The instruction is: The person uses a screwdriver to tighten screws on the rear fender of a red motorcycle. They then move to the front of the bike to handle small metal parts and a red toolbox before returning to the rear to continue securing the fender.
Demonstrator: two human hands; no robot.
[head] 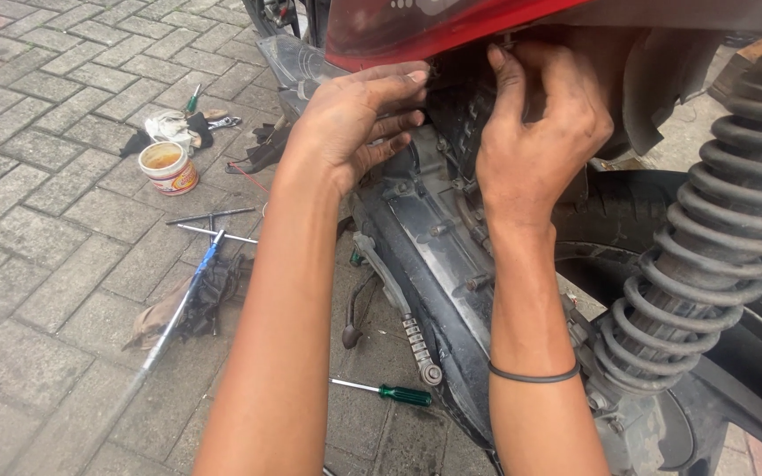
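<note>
— Red bodywork [416, 26] runs along the top edge of the frame; that's a scooter's rear panel, and under it, in the centre, sits the dark engine casing [438, 256], grimy and slanting down to the lower middle.

— And on the right?

— A coiled black shock absorber [707, 238] runs from the upper right corner down to the lower right, with the rear tyre [610, 211] just behind it.

— Where are the hands?

— Both up under the red panel, top centre. The left hand [354, 119] has its fingers stretched flat toward the dark recess, loose, closed on nothing I can see. The right hand [535, 123] is just beside it, fingers curled into the same recess; whether it pinches anything I cannot tell. A thin black band [531, 376] circles that wrist.

— On the paving?

— Grey brick pavers [37, 264]. Left of centre lie a dirty rag [191, 304], a long blue-handled tool [178, 308] and two T-handle wrenches [213, 225]. Upper left stands a small open tub of grease [168, 167]. Bottom centre lies a green-handled screwdriver [385, 392].
</note>
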